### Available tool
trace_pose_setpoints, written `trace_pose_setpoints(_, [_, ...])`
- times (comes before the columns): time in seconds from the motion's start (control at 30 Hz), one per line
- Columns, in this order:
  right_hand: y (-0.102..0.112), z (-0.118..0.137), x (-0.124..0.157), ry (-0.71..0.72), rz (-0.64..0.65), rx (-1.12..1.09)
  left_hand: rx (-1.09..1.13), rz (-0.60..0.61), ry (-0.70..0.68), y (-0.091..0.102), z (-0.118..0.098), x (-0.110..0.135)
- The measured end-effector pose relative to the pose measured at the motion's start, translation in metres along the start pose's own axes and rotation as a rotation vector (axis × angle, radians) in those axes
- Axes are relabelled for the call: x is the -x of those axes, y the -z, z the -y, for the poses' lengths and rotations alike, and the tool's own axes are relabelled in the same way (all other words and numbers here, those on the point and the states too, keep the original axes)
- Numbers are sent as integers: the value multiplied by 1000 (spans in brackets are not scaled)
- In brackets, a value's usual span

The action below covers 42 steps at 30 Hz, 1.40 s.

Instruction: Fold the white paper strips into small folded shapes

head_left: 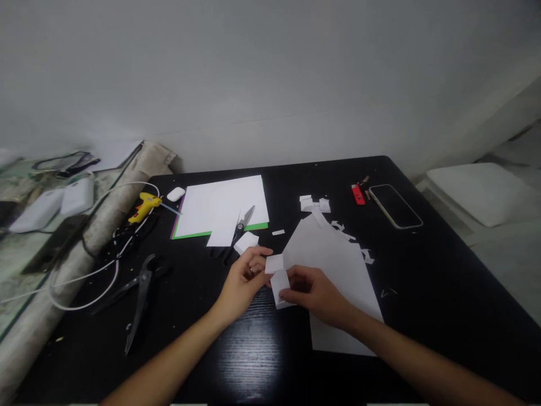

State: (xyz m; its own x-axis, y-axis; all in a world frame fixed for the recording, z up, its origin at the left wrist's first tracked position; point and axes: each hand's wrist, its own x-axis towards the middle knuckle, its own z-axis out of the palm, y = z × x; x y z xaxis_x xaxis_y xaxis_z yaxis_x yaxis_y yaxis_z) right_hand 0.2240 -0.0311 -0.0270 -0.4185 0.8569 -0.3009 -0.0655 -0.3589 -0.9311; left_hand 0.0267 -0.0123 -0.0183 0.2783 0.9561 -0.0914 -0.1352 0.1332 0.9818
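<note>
Between my hands is a small folded piece of white paper (pixel 279 285), held just above the black table. My left hand (pixel 245 279), with a ring on one finger, pinches its upper left side. My right hand (pixel 315 293) grips its lower right side between thumb and fingers. A large white paper sheet (pixel 344 276) lies under my right hand and forearm. Just beyond my left hand rests another small folded white paper (pixel 246 242). Scissors (pixel 245 220) with black handles lie behind it, partly across a small white paper piece (pixel 222 234).
A stack of paper sheets (pixel 203 203) lies at the back left, beside a yellow glue gun (pixel 144 207). Open black-handled shears (pixel 143 279) lie at left. Paper scraps (pixel 338 226), a folded paper shape (pixel 315 204), a red lighter (pixel 358 194) and a phone (pixel 396 207) are at right.
</note>
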Motion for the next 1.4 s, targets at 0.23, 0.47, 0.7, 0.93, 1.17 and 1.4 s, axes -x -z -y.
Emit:
trace_pose_setpoints(0.23, [1,-4,-2,-8,-5,32,-21,8,3,0,-3,0])
trace_pose_setpoints(0.47, [0,1,0,-25,-6,60,-15,-7,16,0,-3,1])
trace_pose_setpoints(0.7, [0,-1,0,-26,-6,64,-33,-22,22,1,-3,0])
trace_pose_setpoints(0.93, [1,-2,0,-23,14,57,-17,-14,30,3,2,-1])
trace_pose_setpoints(1.17, [0,0,1,-28,16,62,-9,-30,29,2,5,-1])
trace_pose_setpoints(1.4, [0,-1,1,-22,17,63,-21,-36,28,1,2,-1])
